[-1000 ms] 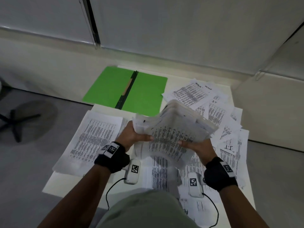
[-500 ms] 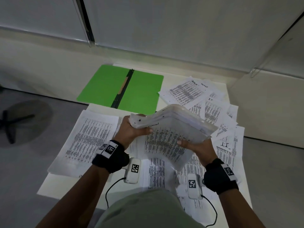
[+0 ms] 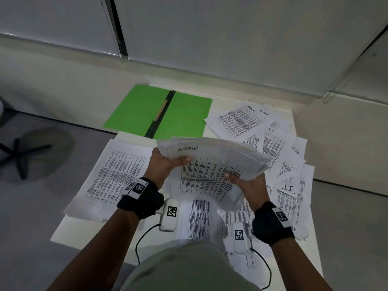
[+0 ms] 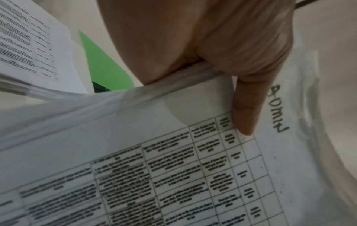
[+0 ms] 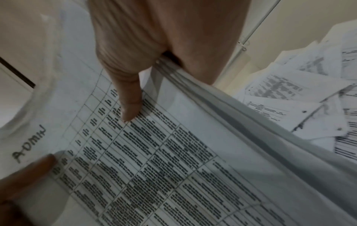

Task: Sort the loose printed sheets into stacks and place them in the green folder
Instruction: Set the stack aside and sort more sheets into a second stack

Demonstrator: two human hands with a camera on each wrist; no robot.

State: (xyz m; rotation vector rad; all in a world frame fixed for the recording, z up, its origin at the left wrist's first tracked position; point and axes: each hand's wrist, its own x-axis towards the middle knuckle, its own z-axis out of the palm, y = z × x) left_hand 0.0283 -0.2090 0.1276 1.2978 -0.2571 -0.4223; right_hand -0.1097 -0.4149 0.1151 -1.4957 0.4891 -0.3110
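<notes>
Two hands hold one thick bundle of printed sheets above the middle of the white table, as I watch through the head camera. Off the table's left side, a dark chair base stands on the grey floor. Along the left edge lies a squared stack of printed pages, flat and overhanging that edge. At the far left corner the green folder lies open, its dark spine strip running down the centre. My left hand grips the bundle's near-left corner, thumb pressed flat on the top sheet just below the handwritten word "ADMIN"; the left wrist view shows that thumb on the printed grid, while the fingers beneath are hidden, so I cannot tell how they lie. My right hand pinches the bundle's right side, thumb on top, the other fingers out of sight under the paper. Loose sheets fan out in overlapping disorder across the table's right half, from the far right corner to the near edge, some marked "IT".
</notes>
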